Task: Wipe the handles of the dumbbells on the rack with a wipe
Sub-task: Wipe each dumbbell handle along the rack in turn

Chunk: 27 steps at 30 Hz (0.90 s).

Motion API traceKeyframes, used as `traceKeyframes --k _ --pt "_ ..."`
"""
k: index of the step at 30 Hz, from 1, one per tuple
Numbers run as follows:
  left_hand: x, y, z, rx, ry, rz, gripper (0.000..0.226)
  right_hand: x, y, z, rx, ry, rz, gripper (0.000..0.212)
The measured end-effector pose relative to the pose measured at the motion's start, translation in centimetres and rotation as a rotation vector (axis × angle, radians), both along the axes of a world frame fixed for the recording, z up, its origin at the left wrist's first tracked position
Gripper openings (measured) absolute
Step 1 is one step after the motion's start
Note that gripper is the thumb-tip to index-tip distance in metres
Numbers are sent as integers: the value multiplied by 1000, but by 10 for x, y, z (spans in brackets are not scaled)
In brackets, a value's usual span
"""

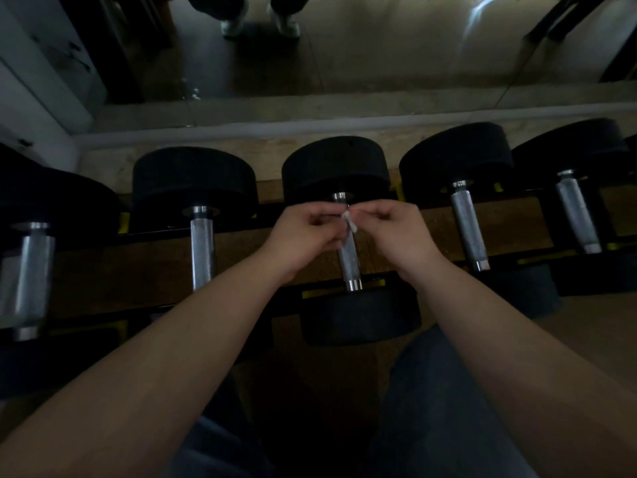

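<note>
Several black dumbbells with knurled steel handles lie side by side on a rack [510, 219]. Above the middle dumbbell's handle [349, 260], my left hand [303, 236] and my right hand [396, 232] meet. Between their fingertips they pinch a small white wipe [350, 220], crumpled and mostly hidden by the fingers. The wipe hangs just over the upper part of that handle; whether it touches the metal is unclear. Neighbouring handles are bare: one to the left [202, 246] and one to the right [468, 225].
A mirror [379, 46] runs behind the rack and reflects a floor and a person's shoes [258, 22]. A white wall panel [31, 84] stands at the left. My legs in dark trousers [431, 408] are below the rack's front edge.
</note>
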<state>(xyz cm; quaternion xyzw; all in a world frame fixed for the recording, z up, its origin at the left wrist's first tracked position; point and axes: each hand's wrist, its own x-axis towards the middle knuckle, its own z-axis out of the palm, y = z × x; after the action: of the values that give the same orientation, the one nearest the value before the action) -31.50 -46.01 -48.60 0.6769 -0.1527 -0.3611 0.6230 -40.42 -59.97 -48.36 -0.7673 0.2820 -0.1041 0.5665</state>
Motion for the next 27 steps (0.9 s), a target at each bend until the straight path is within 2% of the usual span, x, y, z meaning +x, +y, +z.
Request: traceKeyframes --k 4,7,11,15,19,22,25,27 --pt "-1 -3 -3 30 12 80 24 -6 1 6 111 31 112 21" --pt "5 -6 -5 77 31 115 14 -5 0 9 62 73 186 26" --pt "11 -13 -10 176 -97 264 11 1 1 1 61 71 20 22" --pt "-1 -8 -10 342 -392 110 7 2 0 -8 126 76 -26 20" --pt "-21 3 -15 479 -497 -26 7 4 0 -14 77 108 -39 16" --pt "-21 -2 -17 429 -471 109 7 5 2 -14 42 142 -32 10" --pt "-12 -12 -17 322 -340 293 8 4 1 -11 36 178 -32 10" --pt "-11 -12 -22 356 -320 281 8 3 1 -11 44 184 -42 12"
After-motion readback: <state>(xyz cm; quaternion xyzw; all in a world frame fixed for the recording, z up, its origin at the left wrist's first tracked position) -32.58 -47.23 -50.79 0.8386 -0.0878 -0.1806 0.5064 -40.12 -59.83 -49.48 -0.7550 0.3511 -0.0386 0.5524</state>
